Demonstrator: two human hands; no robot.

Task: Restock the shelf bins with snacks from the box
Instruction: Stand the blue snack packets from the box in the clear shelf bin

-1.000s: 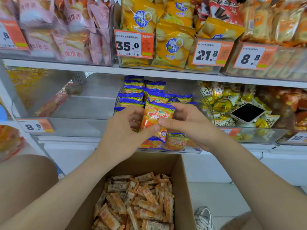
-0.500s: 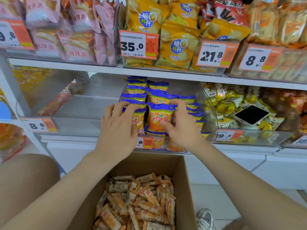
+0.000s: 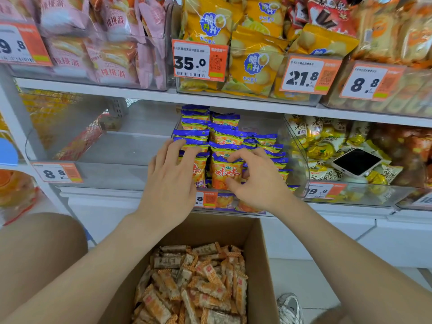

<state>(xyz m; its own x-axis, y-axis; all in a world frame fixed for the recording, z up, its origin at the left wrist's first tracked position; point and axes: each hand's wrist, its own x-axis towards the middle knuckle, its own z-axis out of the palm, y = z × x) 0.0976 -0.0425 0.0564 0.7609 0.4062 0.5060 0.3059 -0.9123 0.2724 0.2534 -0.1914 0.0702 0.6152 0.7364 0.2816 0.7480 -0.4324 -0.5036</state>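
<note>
A clear shelf bin (image 3: 295,160) on the middle shelf holds stacked blue-and-orange snack packs (image 3: 224,136). My left hand (image 3: 170,181) lies with straight fingers against the packs on the bin's left side. My right hand (image 3: 257,181) pinches the front orange pack (image 3: 225,174) between thumb and fingers at the bin's front. Below my arms stands an open cardboard box (image 3: 261,253) with several small orange-and-brown wrapped bars (image 3: 201,281) inside.
The clear bin (image 3: 98,148) left of the packs holds only a little stock at its back. A phone (image 3: 355,162) lies on yellow snack bags in the bin to the right. Price tags hang on the bin fronts. My knee (image 3: 35,253) is at the left, a shoe (image 3: 289,307) by the box.
Both hands carried the orange pack from in front of the bin into its front row. The left hand has flattened against the stack while the right keeps pinching the pack.
</note>
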